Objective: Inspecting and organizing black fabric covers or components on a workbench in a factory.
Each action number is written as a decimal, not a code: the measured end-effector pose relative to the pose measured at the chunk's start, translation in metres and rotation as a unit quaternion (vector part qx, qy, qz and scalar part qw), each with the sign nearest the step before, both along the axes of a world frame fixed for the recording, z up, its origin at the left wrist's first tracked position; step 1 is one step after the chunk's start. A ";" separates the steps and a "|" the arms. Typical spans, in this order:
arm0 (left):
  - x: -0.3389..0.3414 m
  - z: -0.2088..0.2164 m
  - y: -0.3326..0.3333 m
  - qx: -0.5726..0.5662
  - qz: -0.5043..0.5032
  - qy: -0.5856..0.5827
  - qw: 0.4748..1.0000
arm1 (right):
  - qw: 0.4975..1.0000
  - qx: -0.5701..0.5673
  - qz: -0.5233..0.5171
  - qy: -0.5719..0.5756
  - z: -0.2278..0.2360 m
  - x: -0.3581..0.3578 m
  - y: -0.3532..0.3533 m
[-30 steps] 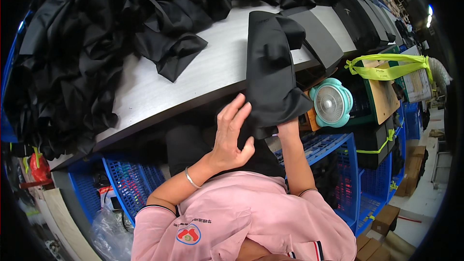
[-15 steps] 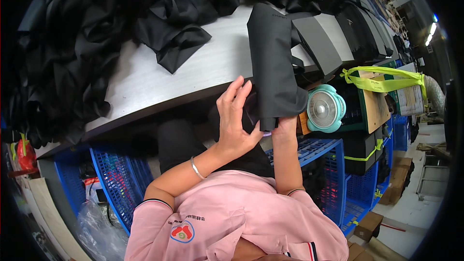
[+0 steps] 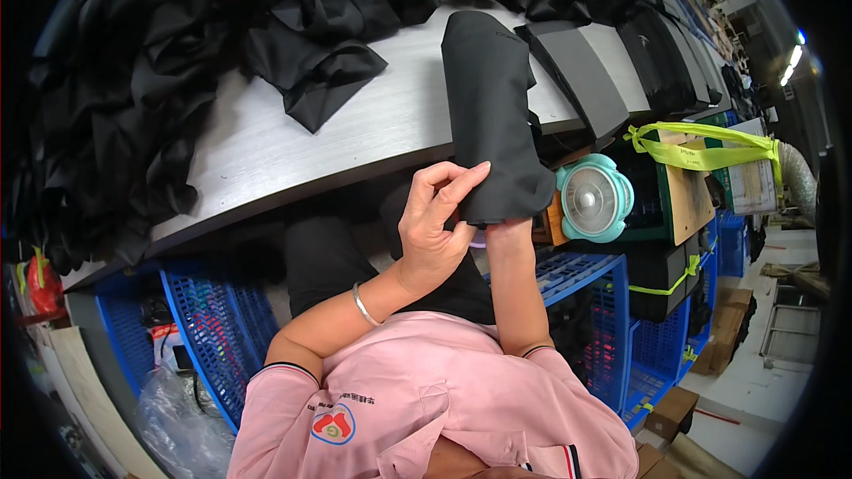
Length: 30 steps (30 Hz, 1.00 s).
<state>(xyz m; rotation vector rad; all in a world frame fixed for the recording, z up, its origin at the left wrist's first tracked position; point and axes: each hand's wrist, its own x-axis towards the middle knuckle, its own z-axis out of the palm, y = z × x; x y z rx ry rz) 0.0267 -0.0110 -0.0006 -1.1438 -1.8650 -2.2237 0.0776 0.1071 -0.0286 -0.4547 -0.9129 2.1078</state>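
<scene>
A long black fabric pouch (image 3: 493, 115), tube-shaped and with small print near its far end, stretches from in front of my body out over the table. My right hand (image 3: 509, 232) reaches into its near opening; only the wrist shows, and the fingers are hidden by the fabric. At the opening's left edge, my left hand (image 3: 435, 222), with a silver bangle on its wrist, grips the fabric between bent fingers lying on top and the thumb at the rim.
Black fabric pieces (image 3: 169, 62) heap over the left and far parts of the pale table (image 3: 257, 160). Flat dark panels (image 3: 581, 80) lie at the right. A teal fan (image 3: 593, 199) stands beside my right forearm. Blue plastic crates (image 3: 209, 319) flank me, and a yellow-green strap (image 3: 701, 153) hangs at the right.
My left hand has come from spread fingers beside the pouch onto its edge. The pouch has shifted slightly left, and my right hand has slid deeper under the fabric.
</scene>
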 end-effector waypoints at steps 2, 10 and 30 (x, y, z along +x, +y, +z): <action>0.000 -0.005 -0.002 -0.002 -0.005 -0.008 1.000 | 1.000 -0.008 -0.001 -0.003 -0.002 -0.001 -0.001; -0.003 -0.019 -0.001 -0.025 -0.009 0.012 1.000 | 0.998 -0.021 0.002 -0.065 -0.004 -0.007 0.001; -0.022 -0.050 -0.013 -0.133 -0.026 -0.154 0.979 | 0.906 0.345 0.066 -0.237 -0.048 -0.005 0.029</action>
